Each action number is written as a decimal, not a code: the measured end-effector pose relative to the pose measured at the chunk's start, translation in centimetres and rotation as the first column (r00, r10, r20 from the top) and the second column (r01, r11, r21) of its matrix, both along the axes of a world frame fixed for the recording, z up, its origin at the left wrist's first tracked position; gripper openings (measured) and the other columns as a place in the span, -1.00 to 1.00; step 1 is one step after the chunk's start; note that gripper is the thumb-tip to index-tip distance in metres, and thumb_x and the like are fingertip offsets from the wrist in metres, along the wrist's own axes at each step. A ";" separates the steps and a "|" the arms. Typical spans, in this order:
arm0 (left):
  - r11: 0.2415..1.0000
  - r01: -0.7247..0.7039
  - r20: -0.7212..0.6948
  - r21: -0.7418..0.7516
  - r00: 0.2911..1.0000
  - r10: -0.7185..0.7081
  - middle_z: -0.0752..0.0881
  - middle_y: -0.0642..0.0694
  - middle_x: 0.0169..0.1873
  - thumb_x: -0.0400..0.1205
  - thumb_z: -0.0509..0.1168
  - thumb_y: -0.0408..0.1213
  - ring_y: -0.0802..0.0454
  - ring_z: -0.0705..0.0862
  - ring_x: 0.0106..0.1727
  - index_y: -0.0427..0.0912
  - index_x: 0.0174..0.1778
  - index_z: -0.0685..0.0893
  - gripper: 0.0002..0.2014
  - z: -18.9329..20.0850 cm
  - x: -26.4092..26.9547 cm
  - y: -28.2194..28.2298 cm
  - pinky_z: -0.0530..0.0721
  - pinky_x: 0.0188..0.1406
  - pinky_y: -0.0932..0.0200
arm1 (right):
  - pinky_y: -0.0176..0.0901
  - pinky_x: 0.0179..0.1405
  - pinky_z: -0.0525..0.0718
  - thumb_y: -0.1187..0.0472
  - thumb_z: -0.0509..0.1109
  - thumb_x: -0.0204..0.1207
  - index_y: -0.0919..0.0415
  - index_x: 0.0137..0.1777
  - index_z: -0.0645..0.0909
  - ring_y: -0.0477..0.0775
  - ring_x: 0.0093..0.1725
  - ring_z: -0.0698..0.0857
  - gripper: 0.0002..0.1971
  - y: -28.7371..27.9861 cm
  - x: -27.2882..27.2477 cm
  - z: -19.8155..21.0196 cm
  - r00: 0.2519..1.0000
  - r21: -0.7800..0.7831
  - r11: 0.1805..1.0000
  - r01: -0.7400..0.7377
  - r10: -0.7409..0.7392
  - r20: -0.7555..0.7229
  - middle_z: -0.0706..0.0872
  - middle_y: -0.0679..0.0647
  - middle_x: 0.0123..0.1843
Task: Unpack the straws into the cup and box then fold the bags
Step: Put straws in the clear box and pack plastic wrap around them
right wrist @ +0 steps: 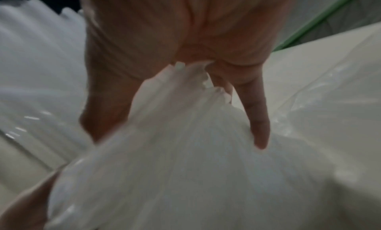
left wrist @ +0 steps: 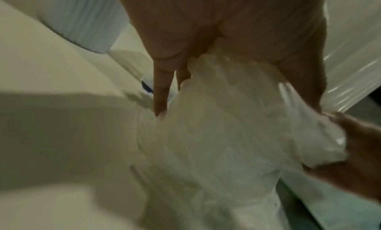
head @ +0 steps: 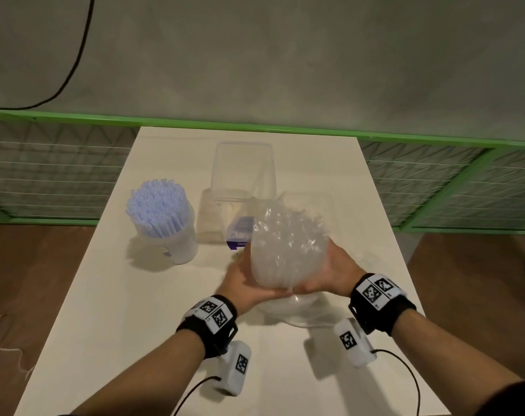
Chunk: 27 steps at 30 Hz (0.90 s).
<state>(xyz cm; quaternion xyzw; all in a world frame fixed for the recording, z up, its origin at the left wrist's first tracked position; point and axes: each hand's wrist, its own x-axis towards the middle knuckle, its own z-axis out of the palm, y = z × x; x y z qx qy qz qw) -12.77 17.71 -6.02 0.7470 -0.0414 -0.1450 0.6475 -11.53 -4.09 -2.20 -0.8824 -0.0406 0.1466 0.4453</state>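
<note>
Your left hand (head: pixel 245 285) and right hand (head: pixel 328 273) wrap around a bundle of clear straws (head: pixel 286 250), gripping it from both sides above the middle of the desk (head: pixel 111 310). Bag (head: pixel 294 313) lies under your hands. Cup (head: pixel 168 223) with blue straws (head: pixel 157 207) stands near the left edge; box (head: pixel 244 171) near the far edge.

Around the clear box (head: pixel 243 171), the straw-filled cup (head: pixel 165 223) stands close at its left and a flat bag (head: pixel 239 232) lies just before it, while the table (head: pixel 330 163) to its right lies bare.
</note>
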 end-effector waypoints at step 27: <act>0.992 -0.028 0.132 0.126 0.991 0.011 0.62 0.12 0.39 0.02 0.78 0.14 0.08 0.62 0.43 0.35 0.46 0.37 0.09 -2.8 0.3 3.3 0.61 0.46 -0.12 | -0.32 0.21 0.64 0.21 0.83 -0.04 0.03 0.32 0.51 -0.13 0.17 0.71 -0.12 3.4 0.7 -1.6 0.991 -0.021 0.999 -0.026 0.023 -0.134 0.74 -0.13 0.11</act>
